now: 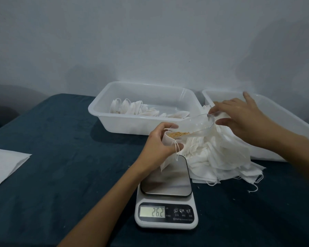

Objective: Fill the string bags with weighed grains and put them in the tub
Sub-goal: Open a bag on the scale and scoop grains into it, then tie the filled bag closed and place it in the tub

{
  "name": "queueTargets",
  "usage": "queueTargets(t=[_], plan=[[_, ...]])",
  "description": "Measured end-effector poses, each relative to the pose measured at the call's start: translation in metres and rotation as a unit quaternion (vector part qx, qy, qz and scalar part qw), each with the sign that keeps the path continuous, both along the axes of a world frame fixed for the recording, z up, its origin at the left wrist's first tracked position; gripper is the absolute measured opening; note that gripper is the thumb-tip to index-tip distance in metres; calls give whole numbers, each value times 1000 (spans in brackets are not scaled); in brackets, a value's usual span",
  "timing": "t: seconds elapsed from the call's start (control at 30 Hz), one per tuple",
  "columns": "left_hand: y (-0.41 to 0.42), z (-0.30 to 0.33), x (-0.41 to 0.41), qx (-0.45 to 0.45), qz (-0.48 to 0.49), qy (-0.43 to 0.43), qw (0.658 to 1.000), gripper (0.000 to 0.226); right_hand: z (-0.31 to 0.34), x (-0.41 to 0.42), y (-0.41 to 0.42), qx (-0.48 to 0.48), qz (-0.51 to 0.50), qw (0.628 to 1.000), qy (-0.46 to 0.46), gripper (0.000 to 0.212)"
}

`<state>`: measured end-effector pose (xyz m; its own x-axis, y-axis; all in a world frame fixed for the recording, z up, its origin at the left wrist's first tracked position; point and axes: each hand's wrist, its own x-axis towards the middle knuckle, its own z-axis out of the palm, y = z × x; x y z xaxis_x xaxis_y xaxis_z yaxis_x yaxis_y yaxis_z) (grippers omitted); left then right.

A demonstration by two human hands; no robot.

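Just above the scale point(166, 191), the left hand point(160, 141) is pinching a string bag point(168, 139) open while the right hand point(243, 118) is gripping a clear scoop point(194, 125), tipping grains point(178, 134) in. Next, probably emptying steadily, then moving the bag to the tub point(143, 107) behind the scale.

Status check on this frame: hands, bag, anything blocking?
Left hand holds string bag open above scale. Right hand tips clear scoop, grains at bag mouth. Nothing blocking; tub behind.
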<state>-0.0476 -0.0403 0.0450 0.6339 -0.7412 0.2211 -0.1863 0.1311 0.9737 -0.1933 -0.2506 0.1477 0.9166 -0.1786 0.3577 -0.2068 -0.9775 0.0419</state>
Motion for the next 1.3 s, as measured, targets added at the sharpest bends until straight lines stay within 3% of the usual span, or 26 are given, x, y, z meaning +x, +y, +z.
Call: queueTargets(t=[0.2, 0.3, 0.43, 0.6, 0.77, 0.9, 1.03, 1.17, 1.23, 1.3], plan=[[-2, -1, 3, 43, 15, -49, 998, 17, -8, -10, -25, 155, -8, 988, -10, 18], [-1, -2, 3, 24, 22, -56, 998, 24, -11, -18, -47, 187, -34, 979, -77, 14], [0, -1, 6, -11, 72, -32, 997, 28, -23, -29, -89, 177, -195, 955, -137, 23], [-1, -1, 11, -75, 98, 8, 992, 30, -47, -31, -124, 145, -345, 926, -50, 23], [-4, -7, 13, -57, 87, -5, 995, 30, -58, -20, -127, 178, -349, 920, 20, 17], [-5, -10, 13, -41, 78, -15, 996, 31, -56, -15, -124, 172, -347, 919, 69, 27], [-4, -10, 12, -33, 80, -21, 996, 30, -55, -14, -123, 184, -349, 914, 95, 19], [-5, -9, 12, -24, 88, -37, 995, 31, -55, -13, -122, 147, -367, 912, 111, 21], [-4, -8, 12, -24, 93, -44, 994, 31, -54, -10, -116, 78, -376, 920, 79, 27], [-4, -8, 11, -28, 98, -51, 993, 30, -52, -3, -99, 46, -322, 944, -63, 25]])
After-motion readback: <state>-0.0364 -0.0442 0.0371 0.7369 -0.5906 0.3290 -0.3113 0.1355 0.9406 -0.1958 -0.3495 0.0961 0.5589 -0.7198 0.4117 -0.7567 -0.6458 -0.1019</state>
